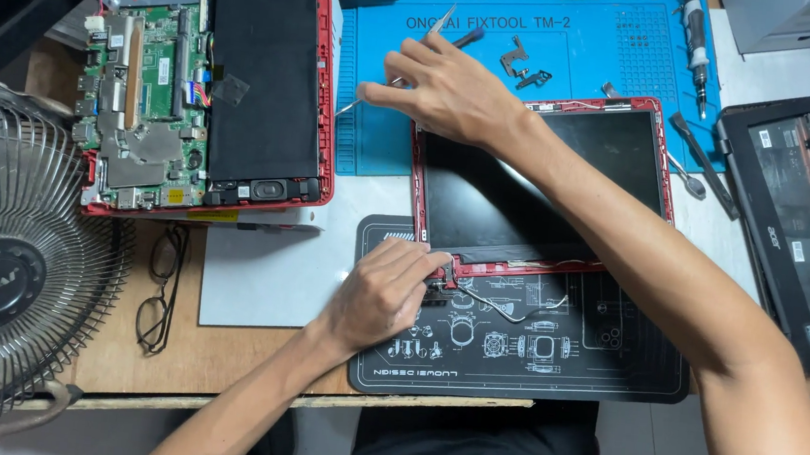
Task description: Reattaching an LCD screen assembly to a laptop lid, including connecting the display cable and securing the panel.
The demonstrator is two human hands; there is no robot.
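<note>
Red-framed screen panel (540,186) lies face up mid-desk, half on the blue work mat (582,37), half on the black mat (523,343) nearer the person, so the bare panel sits on soft surfaces rather than wood.

Left hand (381,294) is at the panel's near-left corner, fingers curled and pinched together on something small by the hinge; what exactly is hidden under the fingertips. A thin grey cable (506,311) trails out of that corner across the black mat.

Right hand (448,91) rests on the far-left corner, fingers pressed down on the frame, likely to stop the panel sliding while the other hand works. It also pinches a slim metal tool (442,20), tweezers by the look of it, kept in the grip, which points away from the panel.

Loose hinge brackets (524,66) sit on the blue mat just beyond the panel, apart from the work zone. Screwdriver (695,38) and a pry tool (703,162) lie to the right.

Left of the mats: red laptop base (216,81), open side up, board and black battery exposed. Glasses (160,288) on the desk (233,369) below it, fan (1,258) at far left. Black laptop shell (808,207) at far right.
</note>
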